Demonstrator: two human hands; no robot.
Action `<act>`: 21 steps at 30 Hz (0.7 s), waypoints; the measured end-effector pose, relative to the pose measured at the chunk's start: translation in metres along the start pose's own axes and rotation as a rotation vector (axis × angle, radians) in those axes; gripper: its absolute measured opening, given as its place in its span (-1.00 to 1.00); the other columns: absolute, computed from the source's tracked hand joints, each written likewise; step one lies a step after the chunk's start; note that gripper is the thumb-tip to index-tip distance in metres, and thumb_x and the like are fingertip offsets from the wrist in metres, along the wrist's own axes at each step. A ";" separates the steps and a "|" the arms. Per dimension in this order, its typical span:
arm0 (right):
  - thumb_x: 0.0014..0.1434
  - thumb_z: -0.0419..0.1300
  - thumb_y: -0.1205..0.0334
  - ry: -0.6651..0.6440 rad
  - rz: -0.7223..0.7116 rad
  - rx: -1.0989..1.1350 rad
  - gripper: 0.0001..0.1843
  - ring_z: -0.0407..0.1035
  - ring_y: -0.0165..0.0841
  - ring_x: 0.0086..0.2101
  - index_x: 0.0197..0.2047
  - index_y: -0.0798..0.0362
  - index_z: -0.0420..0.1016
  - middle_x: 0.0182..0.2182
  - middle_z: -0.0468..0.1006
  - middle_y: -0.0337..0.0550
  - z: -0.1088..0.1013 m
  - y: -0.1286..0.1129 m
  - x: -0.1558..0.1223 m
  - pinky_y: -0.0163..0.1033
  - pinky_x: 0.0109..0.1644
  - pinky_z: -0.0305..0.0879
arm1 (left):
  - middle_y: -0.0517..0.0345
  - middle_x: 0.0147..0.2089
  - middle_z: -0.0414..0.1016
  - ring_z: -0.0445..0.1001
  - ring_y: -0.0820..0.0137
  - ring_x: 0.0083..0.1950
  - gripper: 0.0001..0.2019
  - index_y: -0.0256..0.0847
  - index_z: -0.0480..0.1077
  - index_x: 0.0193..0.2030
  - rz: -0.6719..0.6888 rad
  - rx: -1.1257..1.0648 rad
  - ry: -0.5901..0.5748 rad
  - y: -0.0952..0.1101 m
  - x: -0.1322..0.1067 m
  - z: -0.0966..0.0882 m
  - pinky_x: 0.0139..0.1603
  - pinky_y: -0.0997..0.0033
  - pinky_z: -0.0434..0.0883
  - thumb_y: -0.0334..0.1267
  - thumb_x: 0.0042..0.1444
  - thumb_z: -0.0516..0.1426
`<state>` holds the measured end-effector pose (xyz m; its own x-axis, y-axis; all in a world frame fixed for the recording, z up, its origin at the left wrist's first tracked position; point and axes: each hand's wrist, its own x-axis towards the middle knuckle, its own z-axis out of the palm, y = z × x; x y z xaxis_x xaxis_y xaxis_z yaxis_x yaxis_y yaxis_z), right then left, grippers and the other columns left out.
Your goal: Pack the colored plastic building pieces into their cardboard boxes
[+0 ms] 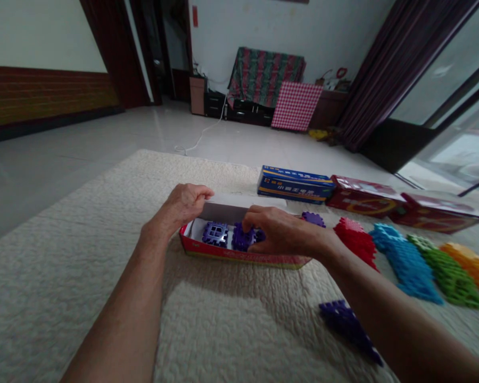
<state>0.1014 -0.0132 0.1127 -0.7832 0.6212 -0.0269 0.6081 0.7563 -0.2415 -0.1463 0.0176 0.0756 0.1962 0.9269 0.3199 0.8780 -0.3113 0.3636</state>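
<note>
A long red cardboard box (239,257) lies open on the cream rug in front of me. My left hand (186,205) is curled over the box's white lid flap (239,208) at its far left corner, holding it back. My right hand (279,232) reaches into the box, fingers closed on a purple toothed plastic block (242,238). Another purple block (215,233) with a window grid sits inside the box to the left. One more purple piece (313,218) lies just behind my right hand.
Rows of blocks lie to the right: red (355,240), blue (405,261), green (447,274), orange (475,266). A purple row (345,322) lies under my right forearm. A blue box (295,183) and two red boxes (365,196) stand behind. The rug (64,255) meets tiled floor at left.
</note>
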 end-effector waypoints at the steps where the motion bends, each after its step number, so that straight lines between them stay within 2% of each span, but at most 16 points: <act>1: 0.02 0.34 0.24 -0.002 0.005 -0.004 -0.75 0.40 -0.32 -0.22 -0.18 0.03 0.51 -0.16 0.52 -0.11 0.001 0.001 0.001 -0.23 -0.14 0.32 | 0.12 -0.14 0.67 0.60 0.34 -0.13 -0.61 -0.16 0.60 -0.11 -0.001 -0.002 -0.001 0.000 0.000 0.000 0.02 0.31 0.46 -0.43 0.09 -0.02; 6: 0.03 0.34 0.19 0.023 0.012 0.001 -0.70 0.40 -0.31 -0.23 -0.14 0.05 0.50 -0.15 0.51 -0.09 0.003 0.003 0.000 -0.22 -0.16 0.32 | 0.06 -0.14 0.66 0.59 0.31 -0.13 -0.61 -0.22 0.60 -0.11 0.004 -0.011 -0.016 0.001 -0.001 0.000 0.00 0.30 0.45 -0.43 0.10 -0.03; 10: 0.10 0.28 0.20 0.187 0.038 0.000 -0.82 0.39 -0.34 -0.28 -0.21 0.06 0.47 -0.22 0.51 -0.11 -0.008 0.004 -0.018 -0.23 -0.20 0.30 | 0.07 -0.15 0.66 0.60 0.32 -0.14 -0.61 -0.19 0.60 -0.13 -0.008 -0.001 -0.027 0.002 -0.002 -0.002 -0.02 0.32 0.45 -0.42 0.09 -0.03; 12: 0.16 0.22 0.22 0.329 0.067 0.004 -0.89 0.39 -0.36 -0.32 -0.26 0.06 0.46 -0.28 0.51 -0.12 -0.014 0.007 -0.034 -0.24 -0.23 0.30 | 0.09 -0.15 0.67 0.60 0.32 -0.14 -0.61 -0.18 0.60 -0.14 -0.014 0.000 -0.026 0.002 -0.001 -0.002 -0.02 0.32 0.45 -0.42 0.09 -0.03; 15: 0.23 0.15 0.21 0.522 0.149 -0.007 -0.88 0.39 -0.37 -0.35 -0.31 0.05 0.45 -0.34 0.50 -0.14 -0.016 0.020 -0.066 -0.25 -0.26 0.29 | 0.12 -0.15 0.67 0.60 0.34 -0.14 -0.61 -0.15 0.60 -0.14 -0.011 -0.008 -0.021 0.002 -0.001 -0.002 0.00 0.34 0.46 -0.40 0.08 -0.02; 18: 0.24 0.14 0.19 0.638 0.308 -0.074 -0.86 0.39 -0.35 -0.37 -0.32 0.04 0.45 -0.37 0.50 -0.14 -0.003 0.044 -0.100 -0.24 -0.29 0.29 | 0.15 -0.14 0.67 0.60 0.33 -0.11 -0.60 -0.13 0.60 -0.13 -0.023 -0.010 -0.021 0.002 -0.001 -0.001 0.05 0.33 0.45 -0.38 0.06 -0.03; 21: 0.22 0.15 0.20 0.683 0.436 -0.146 -0.88 0.40 -0.33 -0.38 -0.29 0.05 0.45 -0.37 0.49 -0.13 0.018 0.072 -0.128 -0.21 -0.29 0.30 | 0.13 -0.11 0.66 0.59 0.29 -0.07 -0.58 -0.16 0.60 -0.11 -0.056 0.004 -0.030 0.002 0.000 0.000 0.08 0.30 0.44 -0.35 0.06 -0.06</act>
<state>0.2430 -0.0424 0.0811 -0.2504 0.8176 0.5184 0.8869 0.4085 -0.2158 -0.1445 0.0168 0.0769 0.1597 0.9487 0.2730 0.8897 -0.2582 0.3764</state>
